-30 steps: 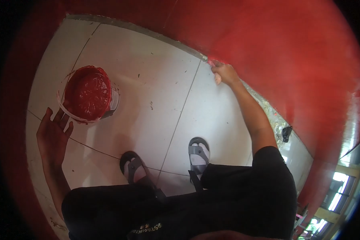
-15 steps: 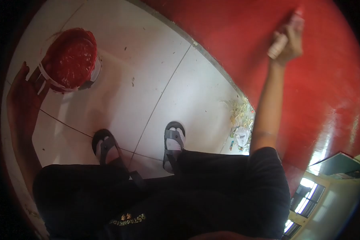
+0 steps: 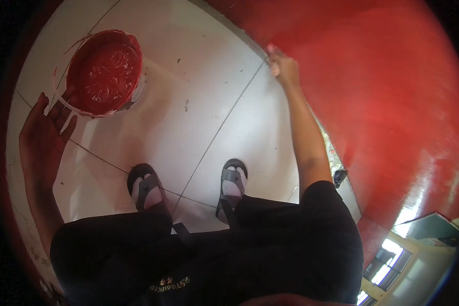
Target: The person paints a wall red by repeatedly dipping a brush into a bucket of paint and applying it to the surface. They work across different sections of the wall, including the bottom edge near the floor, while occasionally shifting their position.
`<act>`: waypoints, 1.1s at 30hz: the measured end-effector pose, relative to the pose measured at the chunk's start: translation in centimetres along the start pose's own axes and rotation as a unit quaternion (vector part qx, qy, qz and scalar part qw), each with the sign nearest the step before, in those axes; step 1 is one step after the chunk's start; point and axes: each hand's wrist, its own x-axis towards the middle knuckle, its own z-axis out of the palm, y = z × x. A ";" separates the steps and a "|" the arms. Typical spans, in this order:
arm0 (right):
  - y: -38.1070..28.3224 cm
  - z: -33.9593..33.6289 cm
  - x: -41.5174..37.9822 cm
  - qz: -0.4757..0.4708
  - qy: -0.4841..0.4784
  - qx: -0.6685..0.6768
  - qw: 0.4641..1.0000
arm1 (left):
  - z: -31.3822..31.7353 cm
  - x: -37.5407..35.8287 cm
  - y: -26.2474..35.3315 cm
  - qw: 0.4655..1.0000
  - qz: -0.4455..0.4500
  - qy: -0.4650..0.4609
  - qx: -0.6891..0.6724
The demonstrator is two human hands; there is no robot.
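A bucket of red paint (image 3: 104,76) stands on the tiled floor at the upper left, its rim smeared red and a thin pale handle looping out on its left side. Beside it is my left hand (image 3: 46,137), fingers spread and palm turned up. Its fingertips reach the handle and the near rim; whether they touch is not clear. My right hand (image 3: 285,71) hangs at the border of the red surface (image 3: 372,92), fingers closed. Something pinkish-red shows at its tip, too small to make out.
My sandalled feet (image 3: 233,183) stand on white tiles (image 3: 204,153) flecked with debris. Pale scraps and a small black item (image 3: 340,177) lie by the red surface's edge at the right. A barred window (image 3: 390,262) appears at the lower right.
My right hand has swung left and down, from over the red surface to its border. My left hand has shifted slightly relative to the bucket. The view has moved a little.
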 end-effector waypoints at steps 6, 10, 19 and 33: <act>3.2 -22.3 2.5 -0.134 0.166 0.205 0.955 | -0.2 1.3 0.4 0.997 0.037 -0.057 -0.039; 1.0 -34.4 2.5 -0.242 0.447 -0.190 0.840 | -0.2 1.5 0.3 0.986 0.073 -0.148 -0.002; 1.2 -17.5 4.0 -0.083 0.470 -0.219 0.851 | 0.8 0.5 0.1 0.999 0.029 -0.005 -0.016; 3.0 -6.2 2.9 -0.027 0.187 0.225 0.956 | 1.6 -0.4 0.3 0.999 0.020 0.014 -0.036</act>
